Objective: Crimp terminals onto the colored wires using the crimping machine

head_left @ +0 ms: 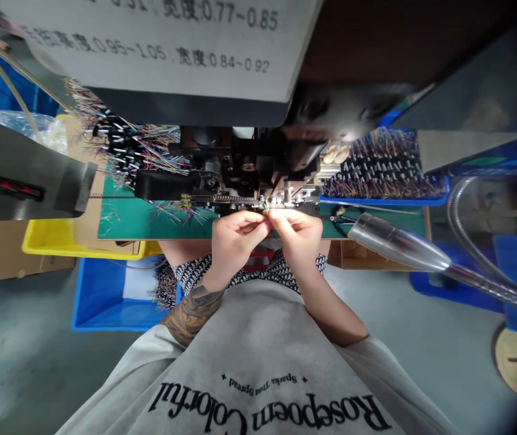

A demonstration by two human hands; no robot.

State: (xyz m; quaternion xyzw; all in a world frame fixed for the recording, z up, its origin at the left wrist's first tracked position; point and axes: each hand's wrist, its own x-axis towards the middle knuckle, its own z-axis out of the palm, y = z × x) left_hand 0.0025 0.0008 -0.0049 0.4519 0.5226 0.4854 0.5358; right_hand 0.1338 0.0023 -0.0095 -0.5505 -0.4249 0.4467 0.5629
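Observation:
My left hand and my right hand meet at the front of a dark machine, fingertips pinched together. Thin coloured wires, green and whitish ones among them, stick up from between the fingertips toward the machine's small metal working parts. Both hands are closed on these wires; how each finger grips them is partly hidden. A metal strip runs along the machine just beyond my fingers.
Bundles of black-sleeved wires lie left of the machine, and more fill a blue tray on the right. Cutters and a metal lamp head are near my right hand. Yellow bin and blue bin stand lower left.

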